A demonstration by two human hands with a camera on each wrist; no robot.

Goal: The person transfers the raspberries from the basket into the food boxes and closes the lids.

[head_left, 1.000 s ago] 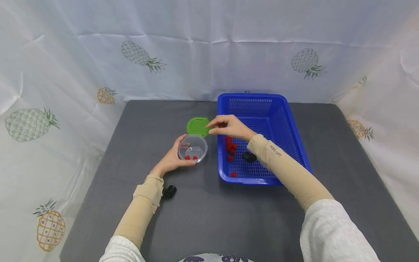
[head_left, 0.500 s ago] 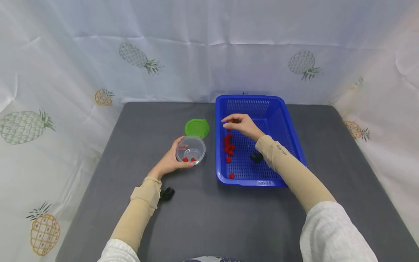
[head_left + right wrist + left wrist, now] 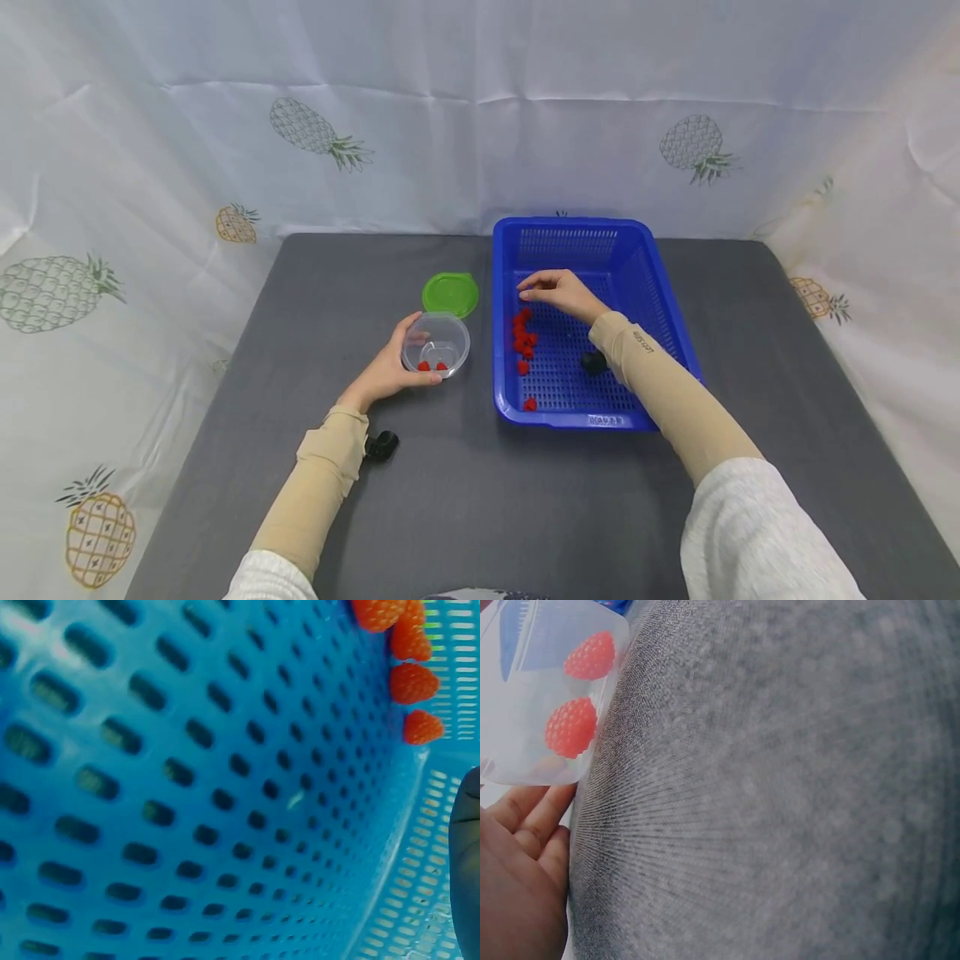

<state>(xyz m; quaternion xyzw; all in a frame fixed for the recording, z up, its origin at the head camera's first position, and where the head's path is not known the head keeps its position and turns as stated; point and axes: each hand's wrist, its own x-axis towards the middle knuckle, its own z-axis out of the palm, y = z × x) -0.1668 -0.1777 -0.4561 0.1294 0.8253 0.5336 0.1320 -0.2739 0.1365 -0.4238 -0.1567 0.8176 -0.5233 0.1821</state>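
My left hand [image 3: 390, 367] grips a clear round plastic container [image 3: 437, 343] on the grey table; two raspberries [image 3: 432, 365] lie in it. The left wrist view shows these two berries [image 3: 571, 726] through the container wall [image 3: 525, 757], with my fingers [image 3: 521, 847] just below. My right hand [image 3: 551, 290] reaches into the blue basket [image 3: 570, 223], its fingertips bent down together at the far end of a cluster of raspberries [image 3: 524, 337]. Whether they pinch a berry is hidden. The right wrist view shows the basket floor [image 3: 187, 787] and several raspberries [image 3: 411, 682].
A green lid [image 3: 450, 293] lies flat just behind the container, left of the basket. One lone raspberry [image 3: 530, 404] sits near the basket's front wall. A pineapple-print white cloth surrounds the grey table [image 3: 480, 500] on three sides.
My right hand moved from above the green lid and container rightward into the basket and lowered onto the raspberries. My left hand and the container stayed put.
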